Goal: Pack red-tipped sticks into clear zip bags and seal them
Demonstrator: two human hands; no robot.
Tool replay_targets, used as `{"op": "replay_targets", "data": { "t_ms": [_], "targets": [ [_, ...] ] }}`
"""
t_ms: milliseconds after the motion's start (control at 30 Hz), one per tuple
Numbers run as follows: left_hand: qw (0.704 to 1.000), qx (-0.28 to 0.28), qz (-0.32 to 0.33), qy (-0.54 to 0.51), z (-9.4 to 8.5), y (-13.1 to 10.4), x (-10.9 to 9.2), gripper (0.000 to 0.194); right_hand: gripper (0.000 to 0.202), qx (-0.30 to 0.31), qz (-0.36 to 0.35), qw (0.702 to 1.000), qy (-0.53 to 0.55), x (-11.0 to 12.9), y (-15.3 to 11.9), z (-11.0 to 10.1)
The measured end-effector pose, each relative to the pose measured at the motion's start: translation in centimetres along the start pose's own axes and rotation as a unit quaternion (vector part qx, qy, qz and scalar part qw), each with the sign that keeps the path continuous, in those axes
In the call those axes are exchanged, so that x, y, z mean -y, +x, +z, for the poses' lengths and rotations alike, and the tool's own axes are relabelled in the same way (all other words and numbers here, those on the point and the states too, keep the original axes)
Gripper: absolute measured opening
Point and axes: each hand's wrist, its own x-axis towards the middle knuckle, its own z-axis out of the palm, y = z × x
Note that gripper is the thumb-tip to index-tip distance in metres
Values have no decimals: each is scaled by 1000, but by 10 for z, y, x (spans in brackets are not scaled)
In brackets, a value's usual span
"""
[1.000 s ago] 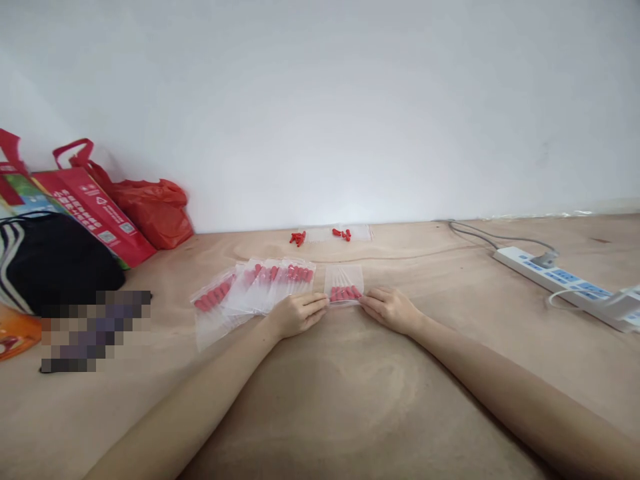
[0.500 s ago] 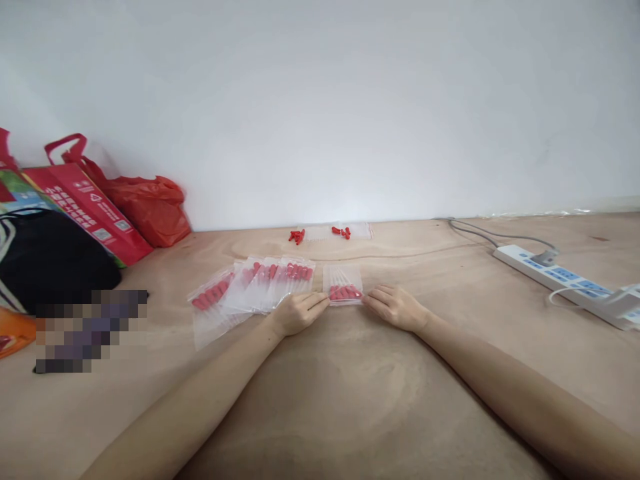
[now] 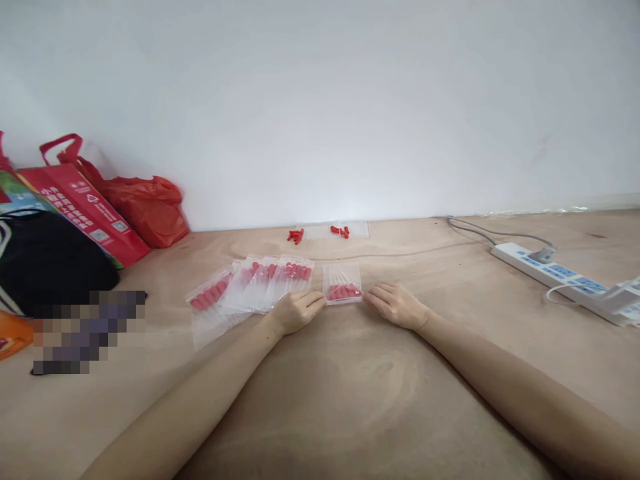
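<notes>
A small clear zip bag (image 3: pixel 343 275) lies flat on the wooden table, holding several white sticks with red ends (image 3: pixel 345 291). The red ends lie toward its near edge. At that edge's left corner, my left hand (image 3: pixel 298 312) is closed with its fingertips on the plastic. My right hand (image 3: pixel 396 307) has its bent fingers together at the opposite corner. Left of this bag, several similar filled bags (image 3: pixel 260 287) overlap in a fan, their red ends pointing away from me; my left hand is close beside the nearest of them.
By the wall lie loose red pieces (image 3: pixel 295 236), thin white sticks (image 3: pixel 315 232) and another clear bag (image 3: pixel 357 229). A white power strip (image 3: pixel 555 270) with cables is at right. Red bags (image 3: pixel 145 207), a black bag (image 3: pixel 55 267) and a blurred-out object (image 3: pixel 90 333) occupy the left.
Both hands stay at the near corners of the zip bag, almost unmoved. The view has shifted very slightly.
</notes>
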Motion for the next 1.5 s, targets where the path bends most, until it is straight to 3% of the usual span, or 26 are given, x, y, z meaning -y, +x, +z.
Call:
{"op": "replay_targets", "data": {
  "t_ms": [367, 667, 1000, 1300, 1500],
  "targets": [
    [999, 13, -30, -30, 3, 0, -3, 20, 21, -19, 34, 998, -40, 13, 15, -2],
    [999, 13, -32, -36, 3, 1, -5, 21, 18, -60, -1, 996, -67, 34, 46, 17],
    [997, 22, -44, -52, 2, 1, -6, 21, 23, -23, 9, 998, -61, 34, 47, 16],
    [996, -13, -51, -70, 6, -3, -3, 16, 23, 71, 47, 992, -93, 20, 35, 3],
    [995, -6, -58, -82, 4, -2, -4, 17, 19, 98, 55, 987, -112, 15, 24, -5]
  ]
}}
